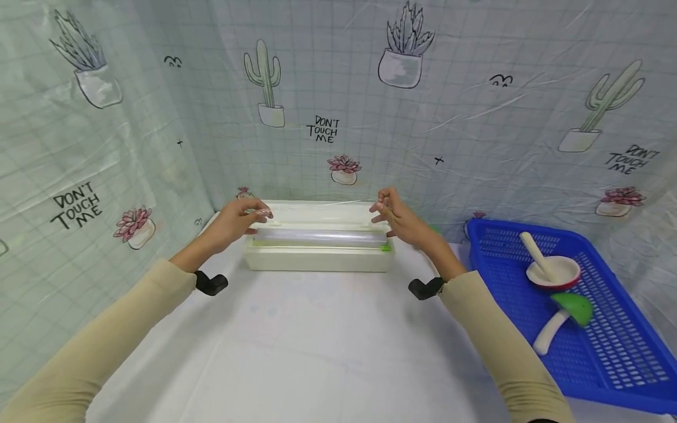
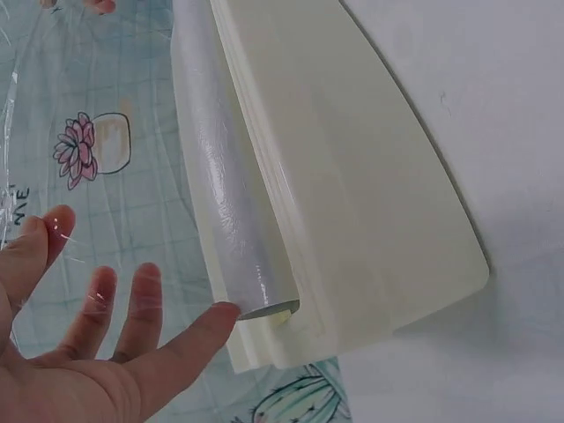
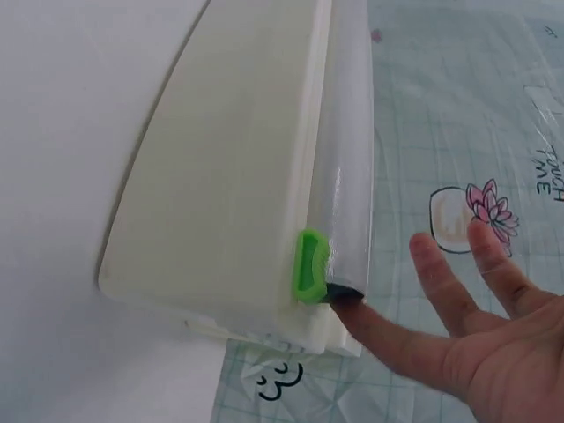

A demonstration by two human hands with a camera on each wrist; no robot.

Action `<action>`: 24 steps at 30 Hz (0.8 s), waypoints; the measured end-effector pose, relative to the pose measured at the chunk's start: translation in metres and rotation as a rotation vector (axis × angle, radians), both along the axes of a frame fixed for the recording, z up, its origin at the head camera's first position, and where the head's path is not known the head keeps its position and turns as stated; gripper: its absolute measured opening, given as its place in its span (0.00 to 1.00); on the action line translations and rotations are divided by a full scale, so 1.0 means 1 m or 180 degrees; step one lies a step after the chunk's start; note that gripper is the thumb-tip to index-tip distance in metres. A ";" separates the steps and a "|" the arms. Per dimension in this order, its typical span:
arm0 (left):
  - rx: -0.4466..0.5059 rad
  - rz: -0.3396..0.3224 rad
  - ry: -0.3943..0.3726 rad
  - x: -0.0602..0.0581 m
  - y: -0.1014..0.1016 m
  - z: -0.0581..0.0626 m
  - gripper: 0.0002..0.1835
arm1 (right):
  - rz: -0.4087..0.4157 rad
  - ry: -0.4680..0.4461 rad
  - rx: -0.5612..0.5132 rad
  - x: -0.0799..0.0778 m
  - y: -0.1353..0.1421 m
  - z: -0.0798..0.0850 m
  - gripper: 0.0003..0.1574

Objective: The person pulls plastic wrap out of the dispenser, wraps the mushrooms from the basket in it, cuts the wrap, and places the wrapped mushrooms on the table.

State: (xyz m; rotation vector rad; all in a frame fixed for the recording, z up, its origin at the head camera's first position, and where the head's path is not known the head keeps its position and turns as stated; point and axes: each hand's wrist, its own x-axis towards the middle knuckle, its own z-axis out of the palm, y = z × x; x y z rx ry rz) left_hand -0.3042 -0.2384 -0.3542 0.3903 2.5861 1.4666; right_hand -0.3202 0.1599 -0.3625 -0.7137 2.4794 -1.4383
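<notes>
Film [image 1: 317, 203] stretched between left grip [image 1: 237, 220] and right grip [image 1: 403, 222], both pinching it; roll [image 1: 319, 237] in box [image 1: 317, 260], far on worktop [image 1: 317, 341]; basket [image 1: 629, 352] right.

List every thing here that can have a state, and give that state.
White dispenser: open
Film roll: lying inside, exposed
Clear film: drawn off the roll
Green slider: at the dispenser's right end
Left hand: pinching film
Right hand: pinching film
Red-and-white ladle: bowl up
Green-and-white ladle: bowl down
Blue basket: holding both ladles
</notes>
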 end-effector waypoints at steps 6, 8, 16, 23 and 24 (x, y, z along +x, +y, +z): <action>0.0049 -0.0147 -0.0020 0.001 0.002 0.000 0.11 | -0.0041 0.0018 -0.0082 0.000 0.004 -0.001 0.15; 0.0076 -0.0214 -0.0009 0.002 0.001 -0.001 0.11 | -0.0016 -0.0001 -0.0142 -0.001 0.005 -0.002 0.14; 0.0141 -0.0416 0.0089 0.005 -0.002 -0.005 0.13 | -0.0006 -0.0099 -0.0386 0.000 0.008 -0.008 0.12; 0.0182 -0.0215 0.0172 0.003 0.000 -0.003 0.18 | -0.0226 0.0731 0.0094 -0.002 0.003 0.000 0.13; 0.0198 -0.0195 0.0172 0.003 0.001 -0.003 0.18 | -0.0259 0.0804 0.0158 -0.003 0.003 0.001 0.13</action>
